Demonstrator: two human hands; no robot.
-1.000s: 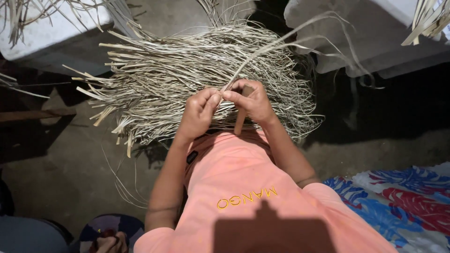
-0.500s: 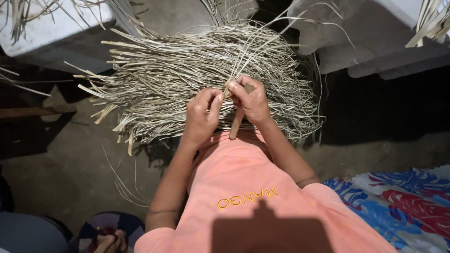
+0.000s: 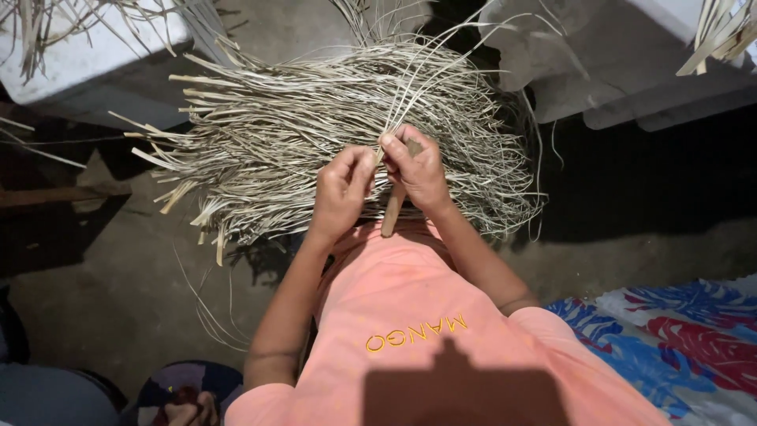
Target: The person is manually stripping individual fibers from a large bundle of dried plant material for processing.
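A big bundle of dried, pale leaf strips point(image 3: 300, 126) lies across the ground in front of me. Both hands meet at its near edge. My left hand point(image 3: 343, 188) pinches a thin strip point(image 3: 410, 87) that rises from between the hands and arcs up to the right. My right hand point(image 3: 418, 170) is closed around a wooden handle point(image 3: 392, 214), which sticks down below the palm, and its thumb presses on the same strip. What is at the handle's other end is hidden by the fingers. My orange shirt point(image 3: 418, 315) fills the bottom centre.
Bare earth floor point(image 3: 118, 300) lies at the left. White blocks with more strips sit at the top left point(image 3: 79, 55) and top right point(image 3: 631, 71). A blue and red patterned cloth point(image 3: 678, 331) is at the lower right. A loose strip point(image 3: 205, 308) trails on the floor.
Both hands stay at the same spot on the bundle. The fingers have shifted slightly and the thin strips above them have swung a little.
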